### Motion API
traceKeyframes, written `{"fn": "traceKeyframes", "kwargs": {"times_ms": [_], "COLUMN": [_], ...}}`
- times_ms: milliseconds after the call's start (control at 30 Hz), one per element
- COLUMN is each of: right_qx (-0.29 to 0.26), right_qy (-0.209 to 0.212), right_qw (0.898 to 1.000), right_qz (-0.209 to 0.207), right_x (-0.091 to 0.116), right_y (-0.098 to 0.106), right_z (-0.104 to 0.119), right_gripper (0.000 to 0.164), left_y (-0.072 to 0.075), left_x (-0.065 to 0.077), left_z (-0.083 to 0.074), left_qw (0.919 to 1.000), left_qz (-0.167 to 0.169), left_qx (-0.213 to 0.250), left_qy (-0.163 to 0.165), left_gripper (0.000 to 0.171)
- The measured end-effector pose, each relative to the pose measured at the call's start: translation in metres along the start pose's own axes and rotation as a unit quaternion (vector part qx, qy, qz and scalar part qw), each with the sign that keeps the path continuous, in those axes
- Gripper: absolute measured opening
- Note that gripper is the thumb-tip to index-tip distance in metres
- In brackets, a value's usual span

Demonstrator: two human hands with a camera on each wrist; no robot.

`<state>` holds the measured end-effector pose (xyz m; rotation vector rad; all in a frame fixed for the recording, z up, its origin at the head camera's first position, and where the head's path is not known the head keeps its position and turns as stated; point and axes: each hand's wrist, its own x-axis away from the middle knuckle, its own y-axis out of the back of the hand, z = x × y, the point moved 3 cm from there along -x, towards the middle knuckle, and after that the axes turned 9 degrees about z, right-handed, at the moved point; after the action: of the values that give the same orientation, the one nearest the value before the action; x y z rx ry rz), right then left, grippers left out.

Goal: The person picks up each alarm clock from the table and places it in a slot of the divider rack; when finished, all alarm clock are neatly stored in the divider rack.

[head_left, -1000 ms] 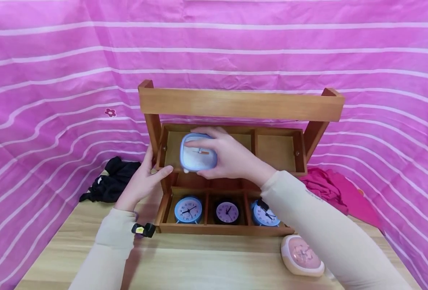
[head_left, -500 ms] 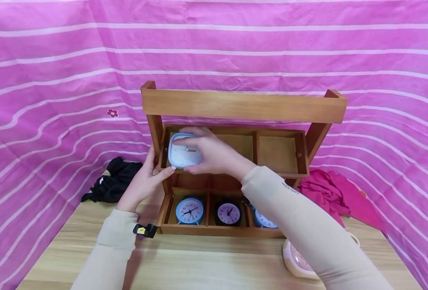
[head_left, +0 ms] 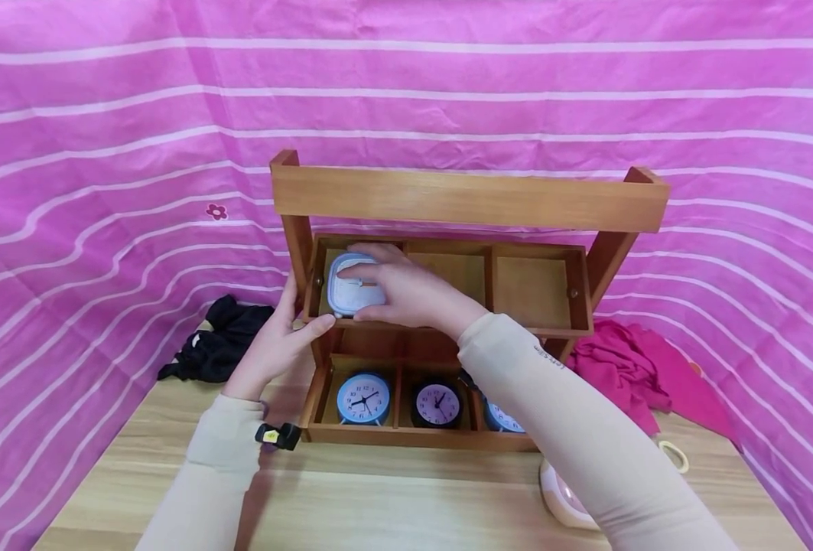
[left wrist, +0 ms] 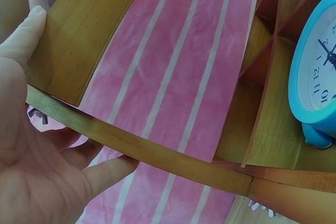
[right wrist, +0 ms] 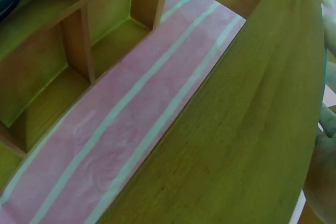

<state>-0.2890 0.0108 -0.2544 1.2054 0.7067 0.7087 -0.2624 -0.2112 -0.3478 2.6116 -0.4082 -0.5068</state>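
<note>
My right hand (head_left: 413, 291) holds a rounded-square alarm clock (head_left: 343, 297), white-faced with a light blue rim, at the upper left compartment of a two-tier wooden shelf (head_left: 468, 195). The fingers lie over the clock's face and top, and the thumb is at its lower edge. My left hand (head_left: 275, 348) grips the shelf's left side, thumb on the front edge near the clock. In the left wrist view, that hand's fingers (left wrist: 110, 174) reach round the wooden upright. The right wrist view shows mostly shelf wood, with part of my right hand (right wrist: 320, 171) at the right edge.
Below stand a blue round clock (head_left: 363, 399), a black one (head_left: 437, 404) and another blue one (head_left: 504, 418), partly behind my right sleeve. A pink-and-white clock (head_left: 563, 493) sits on the table (head_left: 392, 497). Black cloth (head_left: 216, 340) lies left, magenta cloth (head_left: 619, 367) right.
My right hand has carried the square clock leftward into the upper left compartment. My left hand keeps its place on the shelf's side. The right forearm now covers more of the pink clock.
</note>
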Motion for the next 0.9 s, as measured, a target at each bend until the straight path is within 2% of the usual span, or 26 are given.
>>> {"fn": "traceKeyframes", "kwargs": {"times_ms": [167,267,400,600,767,900], "right_qx": [0.01,0.024,0.033,0.001,-0.023,-0.041], "right_qy": [-0.009,-0.003,0.009,0.019,0.032,0.051], "right_qw": [1.0,1.0,0.999,0.999,0.998,0.996], "right_qz": [-0.002,-0.007,-0.01,-0.03,-0.051,-0.064], "right_x": [0.001,0.0,0.001,0.014,0.032,0.054], "right_y": [0.001,0.0,-0.002,0.0,0.001,-0.003], "right_z": [0.002,0.004,0.006,0.003,-0.001,-0.004], "right_gripper": [0.042,0.041,0.047,0.06,0.072,0.081], "left_y": [0.0,0.001,0.001,0.002,0.002,0.001], "left_x": [-0.001,0.0,0.002,0.003,0.002,0.001], "left_z": [-0.003,-0.003,-0.001,0.0,-0.002,-0.002], "left_qw": [1.0,1.0,1.0,1.0,1.0,1.0], "left_qz": [0.002,-0.002,-0.001,-0.001,0.0,0.0], "left_qx": [0.002,-0.004,-0.006,0.002,0.006,0.004], "left_qy": [-0.001,0.003,0.008,0.007,0.005,0.003], "left_gripper": [0.095,0.096,0.097,0.096,0.096,0.096]}}
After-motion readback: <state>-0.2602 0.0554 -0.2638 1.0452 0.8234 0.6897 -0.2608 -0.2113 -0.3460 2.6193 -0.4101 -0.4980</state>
